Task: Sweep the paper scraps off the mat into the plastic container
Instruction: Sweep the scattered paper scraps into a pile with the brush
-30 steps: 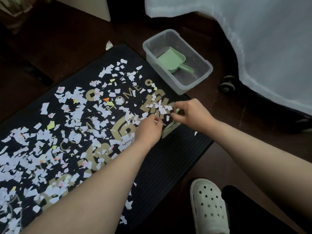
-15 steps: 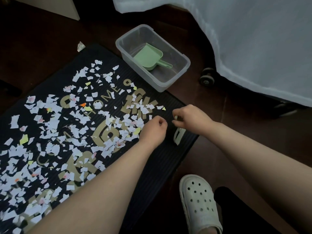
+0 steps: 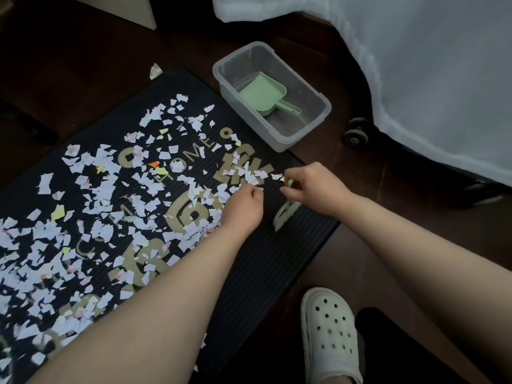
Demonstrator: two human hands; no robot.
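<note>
Several white and coloured paper scraps (image 3: 105, 206) cover the black mat (image 3: 266, 261) with gold lettering. The clear plastic container (image 3: 313, 128) stands on the floor at the mat's far right corner, with a green scoop (image 3: 263, 95) inside. My right hand (image 3: 315, 189) grips the top of a pale brush-like tool (image 3: 285, 214) that stands on the mat near its right edge. My left hand (image 3: 243, 206) lies knuckles up on the scraps, fingers curled, fingertips pinching at white scraps; its palm is hidden.
A white clog (image 3: 329, 333) is on the dark wooden floor at the mat's near edge. White cloth (image 3: 415, 65) hangs at the right over a caster wheel (image 3: 356, 131). One stray scrap (image 3: 155, 70) lies off the mat's far corner.
My right hand drew back from the gold characters toward the mat's right edge, bringing the pale tool into sight. My left hand stayed curled beside it. The view shifted slightly.
</note>
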